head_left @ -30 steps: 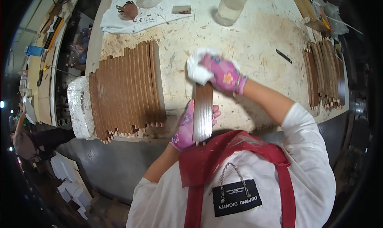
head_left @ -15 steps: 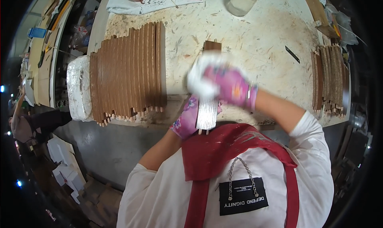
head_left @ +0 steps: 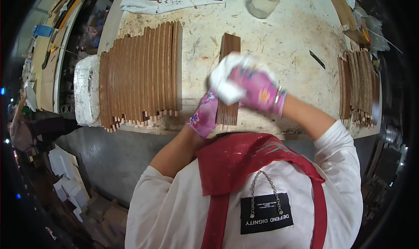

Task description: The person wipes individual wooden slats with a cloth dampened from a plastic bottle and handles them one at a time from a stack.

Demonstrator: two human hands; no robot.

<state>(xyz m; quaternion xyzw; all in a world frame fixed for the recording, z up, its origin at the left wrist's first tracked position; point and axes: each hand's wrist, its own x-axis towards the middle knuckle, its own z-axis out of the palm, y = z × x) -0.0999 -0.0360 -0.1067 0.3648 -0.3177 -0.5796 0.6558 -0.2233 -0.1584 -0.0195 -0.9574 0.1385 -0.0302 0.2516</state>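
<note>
A brown wooden slat (head_left: 230,44) with pale dowel pegs at its near end lies lengthwise in front of me. My left hand (head_left: 206,113), in a pink flowered glove, grips the slat's left side near that end; some of its fingers are hidden under the wood. Bunched in my right hand (head_left: 258,90), also gloved, is a white cloth (head_left: 228,78) that rests across the middle of the slat. Motion smears the cloth and the fingers around it.
Many similar slats stand in a row (head_left: 139,72) at left beside a plastic-wrapped block (head_left: 87,90). More slats (head_left: 358,86) stand at the right. Farther off are a jar (head_left: 265,1), a white towel (head_left: 170,4) and a dark flat strip (head_left: 317,59). Another person (head_left: 30,135) is at far left.
The slat has shifted away from my body and its bright glare is gone. My right hand and the cloth have moved a little to the right along with it.
</note>
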